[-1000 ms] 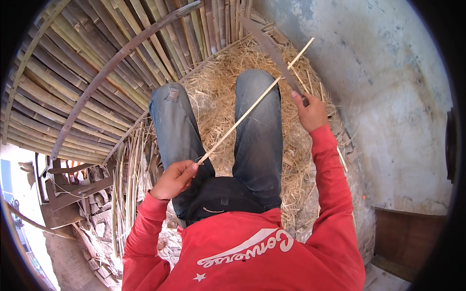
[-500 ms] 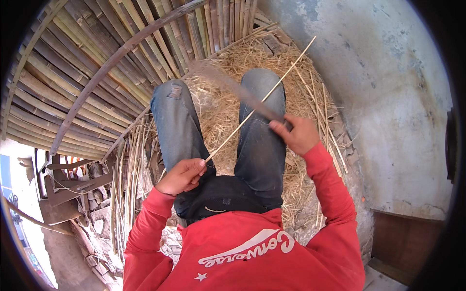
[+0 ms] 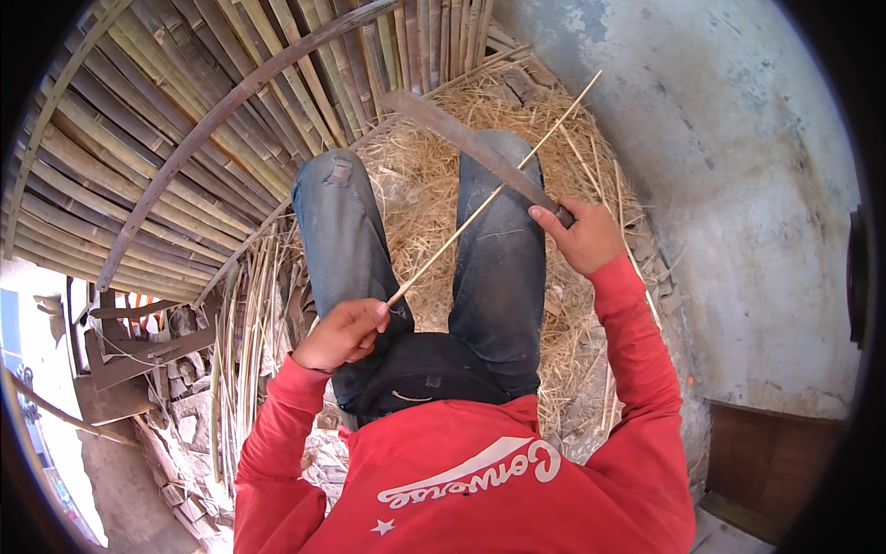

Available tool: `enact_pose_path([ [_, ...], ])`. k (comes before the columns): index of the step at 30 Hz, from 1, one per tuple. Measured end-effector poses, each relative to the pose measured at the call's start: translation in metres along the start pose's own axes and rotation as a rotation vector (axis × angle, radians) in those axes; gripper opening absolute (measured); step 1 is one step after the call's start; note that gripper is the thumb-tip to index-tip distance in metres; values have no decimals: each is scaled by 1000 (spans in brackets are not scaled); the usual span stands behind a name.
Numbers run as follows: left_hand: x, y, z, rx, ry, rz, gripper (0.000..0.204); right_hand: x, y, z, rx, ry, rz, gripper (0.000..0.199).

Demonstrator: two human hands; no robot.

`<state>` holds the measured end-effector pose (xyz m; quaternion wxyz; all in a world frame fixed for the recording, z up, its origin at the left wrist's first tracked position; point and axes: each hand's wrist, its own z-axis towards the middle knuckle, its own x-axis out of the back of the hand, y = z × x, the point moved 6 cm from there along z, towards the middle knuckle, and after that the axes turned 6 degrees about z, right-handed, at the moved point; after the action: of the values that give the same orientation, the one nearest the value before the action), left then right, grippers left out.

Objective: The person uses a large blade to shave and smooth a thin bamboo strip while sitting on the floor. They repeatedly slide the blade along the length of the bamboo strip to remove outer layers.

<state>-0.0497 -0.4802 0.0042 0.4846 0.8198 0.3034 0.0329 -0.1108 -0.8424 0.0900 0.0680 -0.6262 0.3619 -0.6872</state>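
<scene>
A thin pale bamboo strip (image 3: 445, 251) slants from lower left to upper right across my lap. Its near end is pinched between the thumb and fingers of my left hand (image 3: 341, 334), above my left thigh. My right hand (image 3: 589, 238) is closed round the handle of a long machete (image 3: 454, 132), whose broad dull blade points away to the upper left. Above my right knee the blade crosses the strip and seems to touch it. The strip's far end sticks out past the blade, pointing toward the wall.
Shavings (image 3: 415, 198) cover the ground around my legs. Split bamboo strips (image 3: 242, 360) lie in a bundle at my left, with several more along the right. A slatted bamboo panel (image 3: 175, 138) fills the far left. A plastered wall (image 3: 738, 185) rises on the right.
My right hand and the machete have shifted away from me and slightly right, farther along the strip. The blade, blurred before, now shows sharply. My left hand and the strip have barely moved.
</scene>
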Motion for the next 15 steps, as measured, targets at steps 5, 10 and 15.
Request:
enact_pose_path([
  [5, -9, 5, 9, -51, 32, 19, 38, -19, -25, -23, 182, -13, -104, 70],
  [10, 3, -1, 0, -28, 63, 60, 38, 6, 17, 6, -111, 30, 36, 68],
  [15, -8, 4, 16, -37, 1, 54, 37, -20, -14, -18, 118, 49, -9, 68],
])
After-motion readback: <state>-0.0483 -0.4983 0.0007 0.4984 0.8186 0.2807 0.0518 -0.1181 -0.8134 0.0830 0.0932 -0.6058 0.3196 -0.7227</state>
